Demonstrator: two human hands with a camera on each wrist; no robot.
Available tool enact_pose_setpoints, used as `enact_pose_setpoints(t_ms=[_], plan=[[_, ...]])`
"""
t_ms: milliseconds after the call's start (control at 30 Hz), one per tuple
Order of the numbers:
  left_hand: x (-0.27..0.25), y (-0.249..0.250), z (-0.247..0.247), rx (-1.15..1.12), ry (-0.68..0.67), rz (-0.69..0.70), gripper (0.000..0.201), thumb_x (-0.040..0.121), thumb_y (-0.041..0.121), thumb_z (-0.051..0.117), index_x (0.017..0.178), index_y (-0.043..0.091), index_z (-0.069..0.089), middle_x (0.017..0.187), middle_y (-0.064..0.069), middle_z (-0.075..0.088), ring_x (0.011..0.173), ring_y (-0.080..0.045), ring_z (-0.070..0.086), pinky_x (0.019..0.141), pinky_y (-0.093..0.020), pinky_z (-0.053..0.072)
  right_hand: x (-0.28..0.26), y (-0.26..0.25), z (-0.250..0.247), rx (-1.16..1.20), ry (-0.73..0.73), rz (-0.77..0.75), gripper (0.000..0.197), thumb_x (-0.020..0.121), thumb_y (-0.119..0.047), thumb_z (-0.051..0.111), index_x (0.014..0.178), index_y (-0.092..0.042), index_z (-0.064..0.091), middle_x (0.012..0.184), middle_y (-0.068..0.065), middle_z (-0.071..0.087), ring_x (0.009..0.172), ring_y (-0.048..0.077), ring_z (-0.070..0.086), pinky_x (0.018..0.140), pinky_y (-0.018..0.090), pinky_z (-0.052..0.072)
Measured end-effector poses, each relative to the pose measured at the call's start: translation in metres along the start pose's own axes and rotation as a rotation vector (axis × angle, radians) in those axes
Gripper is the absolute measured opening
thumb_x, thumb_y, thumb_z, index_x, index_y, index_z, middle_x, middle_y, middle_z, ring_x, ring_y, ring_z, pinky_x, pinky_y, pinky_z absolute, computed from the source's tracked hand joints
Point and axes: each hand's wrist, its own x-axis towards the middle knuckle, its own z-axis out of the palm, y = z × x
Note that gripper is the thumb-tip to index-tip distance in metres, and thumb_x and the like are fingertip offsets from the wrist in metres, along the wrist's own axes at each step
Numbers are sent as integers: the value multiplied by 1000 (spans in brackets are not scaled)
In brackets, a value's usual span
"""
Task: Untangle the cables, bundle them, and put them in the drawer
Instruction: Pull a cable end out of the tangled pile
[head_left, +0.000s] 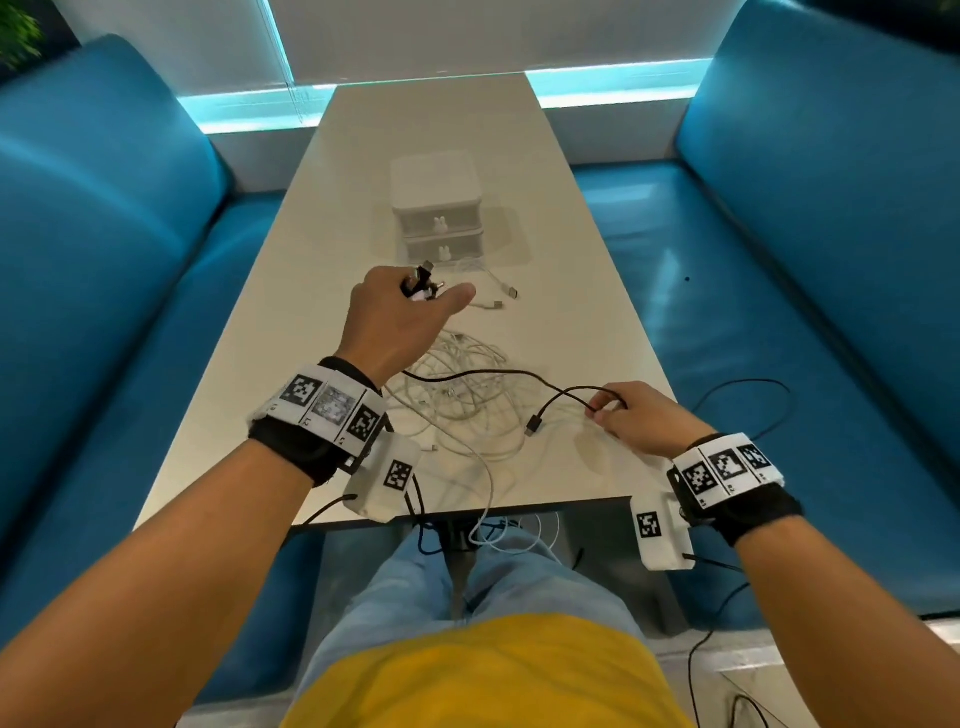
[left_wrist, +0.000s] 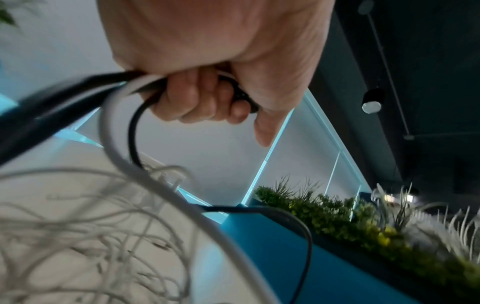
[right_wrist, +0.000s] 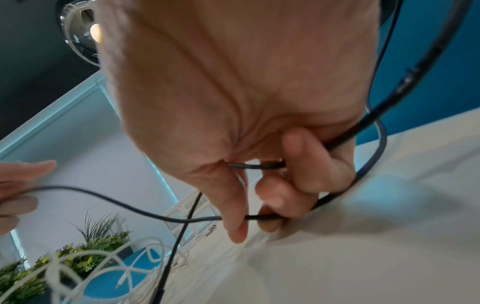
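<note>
Between both hands hangs the black cable (head_left: 483, 375): left hand (head_left: 400, 317) fists its plug end, raised, right hand (head_left: 641, 415) pinches a loop low over the desk (head_left: 571, 249). White cables (head_left: 462, 400) sit tangled between them, drawer box (head_left: 439, 208) just past the left hand.

black cable (head_left: 483, 372) raised, white cables (head_left: 462, 400) tangled, drawer (head_left: 444, 223) closed

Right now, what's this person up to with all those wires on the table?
A person is sorting out cables. Their left hand grips a black cable near its connectors, raised above a tangle of white cables on the table. Their right hand pinches the same black cable further along. The small white drawer unit behind is closed; nothing is bundled yet.
</note>
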Motion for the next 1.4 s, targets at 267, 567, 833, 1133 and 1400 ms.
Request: enact_pose_setpoints(t_ms=[267, 567, 833, 1133, 1400], plan=[[-6, 33, 21, -303, -275, 77, 9, 88, 15, 65, 91, 21, 71, 55, 16, 49, 46, -1, 42, 55, -23, 32, -24, 31, -11, 155, 130, 130, 13, 94, -18, 56, 88, -12, 65, 68, -5, 52, 59, 9, 44, 55, 23, 34], [-41, 92, 87, -682, -565, 135, 42, 103, 26, 39, 68, 11, 55, 66, -6, 46, 50, -11, 34, 48, -23, 27, -92, 100, 0, 694, 382, 249, 11, 96, -9, 54, 90, -11, 62, 79, 5, 56, 63, 16, 55, 60, 26, 44], [-57, 109, 109, -529, -789, 211, 42, 104, 36, 32, 68, 14, 39, 52, -2, 32, 50, -20, 36, 59, -33, 44, -115, 162, 0, 623, 440, 450, 45, 85, 4, 64, 127, -11, 55, 117, 20, 61, 88, 21, 58, 70, 21, 47], [-78, 114, 135, -566, -823, 143, 45, 102, 37, 38, 61, 18, 36, 52, 5, 28, 45, -12, 21, 51, -29, 27, -125, 70, -31, 793, 157, -206, 67, 64, -62, 74, 123, -32, 58, 123, -1, 65, 119, 8, 58, 96, 22, 47], [-80, 127, 138, -582, -806, 83, 47, 101, 41, 38, 60, 21, 26, 54, 1, 21, 46, -14, 17, 46, -24, 20, -85, 73, 1, 418, 21, -91, 33, 90, -33, 64, 64, -15, 57, 56, 6, 59, 52, 14, 55, 64, 31, 46]])
